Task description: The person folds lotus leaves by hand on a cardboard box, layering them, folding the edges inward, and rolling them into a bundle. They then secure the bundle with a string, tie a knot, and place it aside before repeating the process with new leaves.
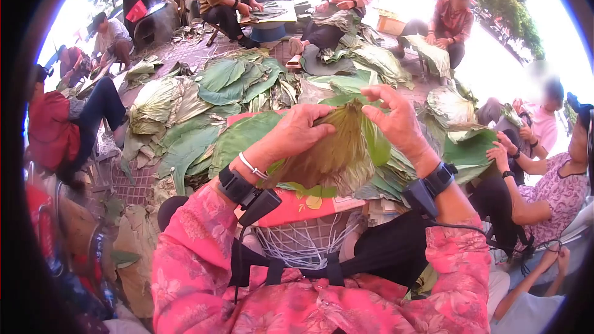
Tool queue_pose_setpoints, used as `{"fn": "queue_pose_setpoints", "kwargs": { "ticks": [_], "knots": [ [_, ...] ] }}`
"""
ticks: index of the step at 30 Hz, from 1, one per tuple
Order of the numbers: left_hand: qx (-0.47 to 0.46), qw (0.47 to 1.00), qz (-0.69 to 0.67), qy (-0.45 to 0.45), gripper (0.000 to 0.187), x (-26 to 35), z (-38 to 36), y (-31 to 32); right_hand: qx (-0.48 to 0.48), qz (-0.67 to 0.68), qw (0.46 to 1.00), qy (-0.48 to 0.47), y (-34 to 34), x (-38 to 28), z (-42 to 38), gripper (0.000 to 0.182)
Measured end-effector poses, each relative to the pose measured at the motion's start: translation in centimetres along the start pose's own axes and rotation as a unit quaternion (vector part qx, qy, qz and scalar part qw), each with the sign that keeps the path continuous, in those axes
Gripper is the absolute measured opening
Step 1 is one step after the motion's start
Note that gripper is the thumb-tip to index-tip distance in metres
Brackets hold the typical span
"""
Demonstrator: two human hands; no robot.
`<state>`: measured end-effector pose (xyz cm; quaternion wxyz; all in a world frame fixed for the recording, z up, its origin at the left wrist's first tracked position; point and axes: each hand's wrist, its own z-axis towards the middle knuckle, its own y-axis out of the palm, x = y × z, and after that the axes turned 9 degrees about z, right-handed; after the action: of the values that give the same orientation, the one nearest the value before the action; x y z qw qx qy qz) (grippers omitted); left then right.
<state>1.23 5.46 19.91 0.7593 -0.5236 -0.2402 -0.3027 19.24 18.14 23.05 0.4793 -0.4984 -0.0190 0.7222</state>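
A large dried brownish-green leaf (328,151) hangs in front of my chest, its gathered top between my two hands. My left hand (297,131) pinches the leaf's upper left edge between thumb and fingers. On the right side of its top, my right hand (393,120) has its thumb and fingers apart, curved around the tip; whether it touches the leaf I cannot tell. Below the leaf lies a red board (297,209) with a yellow print. Green leaves (244,142) are spread just beyond and beside my hands.
Heaps of leaves (229,80) cover the ground ahead. White strings (303,241) hang below the board. Several people sit around, among them a person (55,130) at the left and a co-worker (554,201) at the right, who holds a green leaf (470,148).
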Motion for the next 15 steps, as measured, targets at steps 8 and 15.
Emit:
{"fn": "queue_pose_setpoints", "kwargs": {
  "ticks": [8,15],
  "knots": [
    [-0.004,1.000,0.000,0.007,0.021,-1.8,-1.5,-1.9,-0.002,0.080,0.986,0.149,5.5,4.1,-3.7,0.026],
    [-0.008,0.999,-0.026,0.023,0.024,-2.6,-1.9,-2.7,0.158,0.061,0.985,-0.018,7.1,3.0,-2.0,0.029]
  ]
}}
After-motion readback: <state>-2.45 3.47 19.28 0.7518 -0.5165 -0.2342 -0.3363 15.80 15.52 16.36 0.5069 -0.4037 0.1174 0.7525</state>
